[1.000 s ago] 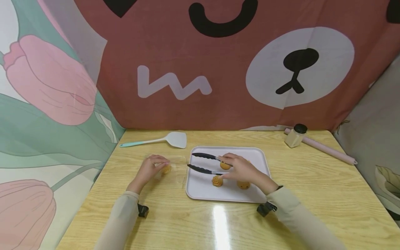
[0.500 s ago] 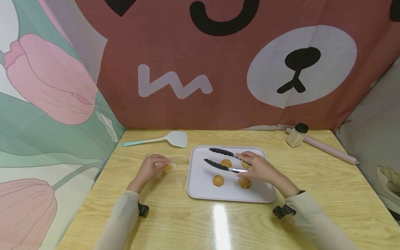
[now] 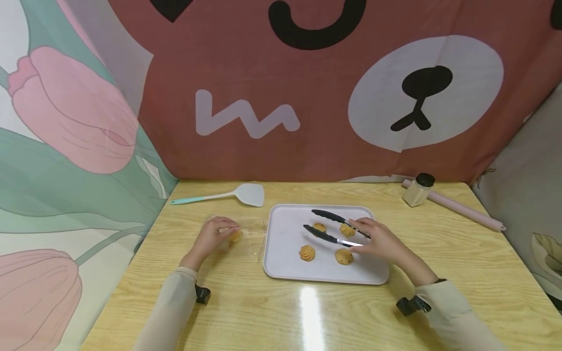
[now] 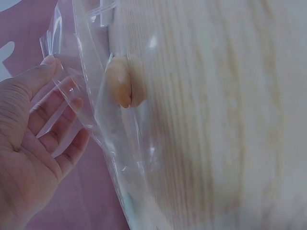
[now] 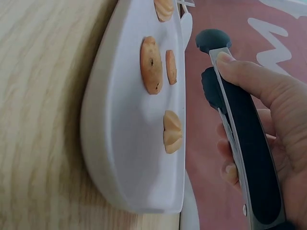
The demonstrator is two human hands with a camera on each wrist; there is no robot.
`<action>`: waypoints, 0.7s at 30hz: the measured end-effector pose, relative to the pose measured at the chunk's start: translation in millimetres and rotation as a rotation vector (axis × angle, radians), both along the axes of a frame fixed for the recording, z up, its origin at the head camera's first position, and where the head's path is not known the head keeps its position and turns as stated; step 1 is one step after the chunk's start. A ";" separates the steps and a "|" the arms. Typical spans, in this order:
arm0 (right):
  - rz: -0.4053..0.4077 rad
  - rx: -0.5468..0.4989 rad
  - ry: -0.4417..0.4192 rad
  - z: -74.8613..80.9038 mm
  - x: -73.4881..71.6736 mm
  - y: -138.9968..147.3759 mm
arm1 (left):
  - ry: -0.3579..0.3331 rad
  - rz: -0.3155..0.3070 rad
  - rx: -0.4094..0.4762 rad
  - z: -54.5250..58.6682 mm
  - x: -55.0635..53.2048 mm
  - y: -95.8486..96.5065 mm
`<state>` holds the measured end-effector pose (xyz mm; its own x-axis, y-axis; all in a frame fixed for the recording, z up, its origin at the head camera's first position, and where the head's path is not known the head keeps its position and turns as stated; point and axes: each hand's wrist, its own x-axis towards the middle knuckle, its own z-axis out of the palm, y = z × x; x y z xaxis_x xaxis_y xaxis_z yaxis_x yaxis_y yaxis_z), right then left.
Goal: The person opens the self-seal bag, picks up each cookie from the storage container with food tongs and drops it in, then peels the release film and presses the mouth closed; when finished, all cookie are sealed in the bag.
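Wood-grain table (image 3: 246,312), cartoon-print backdrop (image 3: 316,112); right grip (image 3: 383,240) holding tongs (image 3: 326,236) above tray (image 3: 283,239).

From here I'm counting five cookies (image 3: 307,253). I'm seeing one each of bag (image 3: 251,237), tray (image 3: 281,265), tongs (image 3: 327,237), spatula (image 3: 249,194), jar (image 3: 415,194), rolling pin (image 3: 465,209).

Passage along near tabletop (image 3: 250,312), tongs (image 3: 322,235) in the way above tray (image 3: 283,265)

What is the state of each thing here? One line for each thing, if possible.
Tongs: spread open, holding nothing, gripped by right hand
Bag: edge pinched by left hand, one cookie visible through it
Tray: resting flat
Four tray cookies: lying apart
Jar: lid on
Spatula: lying flat
Rolling pin: lying flat
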<state>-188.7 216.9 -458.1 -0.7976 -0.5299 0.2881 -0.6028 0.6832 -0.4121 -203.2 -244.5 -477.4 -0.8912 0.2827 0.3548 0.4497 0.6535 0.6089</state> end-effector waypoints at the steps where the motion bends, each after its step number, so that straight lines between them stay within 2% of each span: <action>1: -0.007 -0.001 -0.010 -0.5 0.5 1.0 | 0.002 0.000 0.002 0.0 -0.1 0.3; 9: -0.015 0.038 -0.018 -3.0 1.5 5.4 | 0.007 -0.005 0.008 -1.3 -0.2 2.3; 21: -0.040 0.113 -0.122 -0.7 -0.5 8.5 | -0.001 0.011 -0.012 -0.7 -2.0 2.1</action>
<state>-189.2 225.5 -458.8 -0.8442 -0.5205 0.1282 -0.5243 0.7518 -0.3999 -205.2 -242.4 -478.1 -0.8945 0.2772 0.3507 0.4420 0.6653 0.6017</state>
